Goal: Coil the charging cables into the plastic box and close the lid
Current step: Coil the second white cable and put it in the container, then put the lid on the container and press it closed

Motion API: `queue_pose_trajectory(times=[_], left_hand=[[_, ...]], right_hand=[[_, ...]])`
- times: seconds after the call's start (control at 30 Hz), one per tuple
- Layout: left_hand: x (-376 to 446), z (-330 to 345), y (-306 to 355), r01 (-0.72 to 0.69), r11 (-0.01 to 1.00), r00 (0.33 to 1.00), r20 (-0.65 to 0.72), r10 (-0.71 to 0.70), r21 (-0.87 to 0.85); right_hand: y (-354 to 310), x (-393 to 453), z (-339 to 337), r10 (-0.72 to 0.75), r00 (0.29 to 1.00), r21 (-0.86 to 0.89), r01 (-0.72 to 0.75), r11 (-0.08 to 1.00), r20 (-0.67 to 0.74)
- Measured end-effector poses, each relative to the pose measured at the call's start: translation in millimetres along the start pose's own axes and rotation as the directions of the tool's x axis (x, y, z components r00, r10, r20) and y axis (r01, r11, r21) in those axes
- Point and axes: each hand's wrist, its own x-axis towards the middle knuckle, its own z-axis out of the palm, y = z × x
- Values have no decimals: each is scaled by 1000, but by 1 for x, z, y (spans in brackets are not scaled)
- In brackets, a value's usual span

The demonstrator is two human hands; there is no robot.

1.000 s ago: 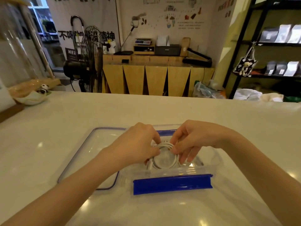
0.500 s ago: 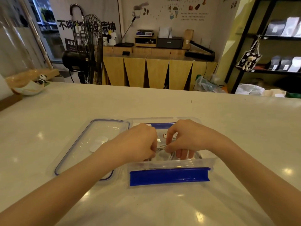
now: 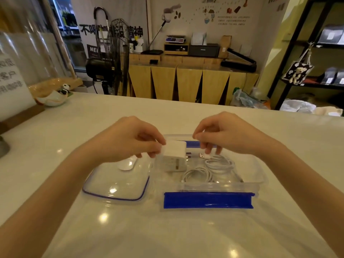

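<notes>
A clear plastic box with a blue clasp on its near side sits on the white counter. Two white coiled cables lie inside it, one near the front and one further right, whose USB plug points left. My left hand pinches the top of a white charger block, held over the box's left end. My right hand hovers over the back of the box with fingers curled together, fingertips just above the plug. The clear lid, edged in blue, lies flat to the left of the box.
A small white oval object shows through the lid. A bowl with a panda figure and a framed sign stand at the counter's far left. The counter's far edge runs behind my hands.
Both hands have let go of the coiled cable, which now lies in the box, and have lifted. My left hand now holds the white charger block.
</notes>
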Motion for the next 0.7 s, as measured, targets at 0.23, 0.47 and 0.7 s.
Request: queue_pose_trajectory(times=[0.23,0.47,0.7], left_hand=[[-19,-1,-70,117,992,961,-246,-126,-51],[-33,16,-118,409,910,829,-443,-342,64],[-36,24,-127,457,889,773,-479,-417,-35]], right_hand=[[-29,88,26,-151,985,-67,157,985,86],[-25,153,66,78,972,-266,-17,964,220],[-26,164,78,176,958,-440,-59,896,228]])
